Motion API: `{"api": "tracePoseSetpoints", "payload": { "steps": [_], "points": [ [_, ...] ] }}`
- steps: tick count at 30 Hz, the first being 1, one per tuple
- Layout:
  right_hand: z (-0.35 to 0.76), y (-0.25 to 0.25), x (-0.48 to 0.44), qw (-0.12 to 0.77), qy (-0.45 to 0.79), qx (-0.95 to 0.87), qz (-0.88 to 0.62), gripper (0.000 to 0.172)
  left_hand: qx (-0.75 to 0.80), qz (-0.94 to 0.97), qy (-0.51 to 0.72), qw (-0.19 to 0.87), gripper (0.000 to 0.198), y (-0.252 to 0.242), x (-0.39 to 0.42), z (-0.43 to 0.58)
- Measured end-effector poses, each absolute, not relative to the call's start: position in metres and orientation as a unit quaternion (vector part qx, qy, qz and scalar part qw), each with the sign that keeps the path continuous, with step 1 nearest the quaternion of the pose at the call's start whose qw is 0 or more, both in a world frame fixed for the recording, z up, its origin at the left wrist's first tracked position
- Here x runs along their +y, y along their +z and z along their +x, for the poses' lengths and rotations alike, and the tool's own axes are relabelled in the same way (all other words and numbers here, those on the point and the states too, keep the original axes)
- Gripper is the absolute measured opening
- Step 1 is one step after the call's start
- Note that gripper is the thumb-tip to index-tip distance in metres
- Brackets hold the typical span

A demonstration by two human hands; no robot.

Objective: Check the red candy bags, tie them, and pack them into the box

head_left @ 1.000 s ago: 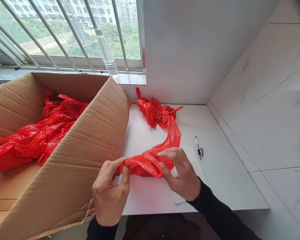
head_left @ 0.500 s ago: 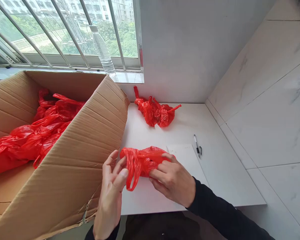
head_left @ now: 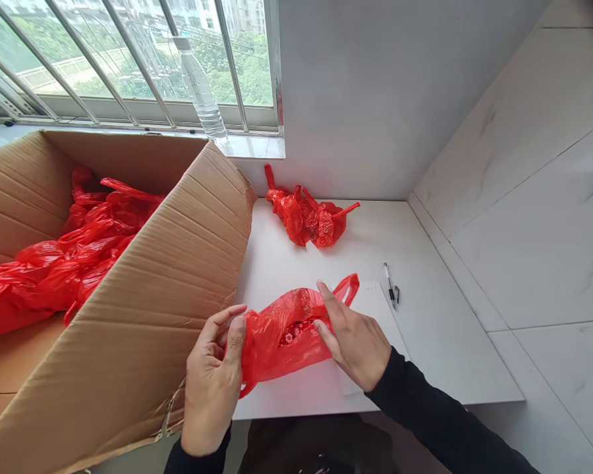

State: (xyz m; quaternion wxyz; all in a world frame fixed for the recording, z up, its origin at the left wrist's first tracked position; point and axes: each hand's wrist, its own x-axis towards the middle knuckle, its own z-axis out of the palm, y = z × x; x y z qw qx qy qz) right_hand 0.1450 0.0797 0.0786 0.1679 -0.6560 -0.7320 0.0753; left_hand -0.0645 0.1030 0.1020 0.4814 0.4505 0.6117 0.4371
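A red plastic bag (head_left: 286,368) is spread between my hands over the white table, its mouth partly open. Inside the opening shows something dark red with a pale flower pattern (head_left: 290,336); its kind is unclear. My left hand (head_left: 215,375) grips the bag's left end between thumb and fingers. At the bag's right side is my right hand (head_left: 353,339), thumb and forefinger stretched apart by the mouth, touching the plastic; its other fingers are largely hidden. One loop handle stands up behind the right hand, and another hangs at the lower left.
On the left stands a large cardboard box (head_left: 178,263) holding several red plastic bags (head_left: 79,263). More red bags (head_left: 309,217) lie by the wall. A pen (head_left: 389,283) and paper (head_left: 375,309) rest on the table (head_left: 445,342). A water bottle (head_left: 202,92) stands on the windowsill.
The bundled bag has been spread open, exposing the patterned contents. My left hand has closed on its left end; my right fingers have let go of their pinch and spread.
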Motion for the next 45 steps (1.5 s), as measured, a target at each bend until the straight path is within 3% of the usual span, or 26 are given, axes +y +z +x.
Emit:
{"api": "tracePoseSetpoints", "payload": {
  "steps": [4,7,11,17,23,25,30,33,37,42,45],
  "points": [
    [0.135,0.09,0.082,0.184,0.117,-0.772,-0.598,0.028,0.621,0.564,0.369,0.4,0.087,0.105,0.094,-0.057],
    [0.127,0.093,0.089,0.078,0.153,-0.804,-0.569,0.023,0.631,0.606,0.362,0.323,0.065,0.096,0.092,-0.059],
    [0.123,0.09,0.101,-0.081,0.182,-0.779,-0.594,0.02,0.667,0.549,0.406,0.298,0.036,0.089,0.096,-0.073],
    [0.111,0.086,0.109,-0.097,0.169,-0.78,-0.594,0.028,0.679,0.539,0.394,0.305,0.034,0.091,0.094,-0.08],
    [0.099,0.073,0.111,-0.123,0.185,-0.794,-0.566,0.015,0.679,0.519,0.414,0.315,0.03,0.092,0.092,-0.077],
    [0.097,0.072,0.11,-0.123,0.186,-0.798,-0.56,0.017,0.674,0.525,0.403,0.327,0.029,0.093,0.092,-0.078],
    [0.083,0.076,0.105,-0.079,0.187,-0.835,-0.512,0.044,0.667,0.527,0.421,0.315,0.031,0.104,0.086,-0.078],
    [0.07,0.071,0.104,-0.056,0.201,-0.857,-0.472,0.043,0.667,0.505,0.442,0.324,0.03,0.111,0.08,-0.08],
    [0.06,0.059,0.105,-0.051,0.207,-0.854,-0.475,0.039,0.645,0.426,0.482,0.412,0.035,0.112,0.077,-0.087],
    [0.056,0.056,0.105,-0.057,0.227,-0.846,-0.479,0.055,0.614,0.308,0.533,0.494,0.043,0.116,0.084,-0.084],
    [0.055,0.058,0.106,-0.054,0.233,-0.839,-0.488,0.05,0.603,0.273,0.533,0.526,0.047,0.119,0.089,-0.08]
  ]
}}
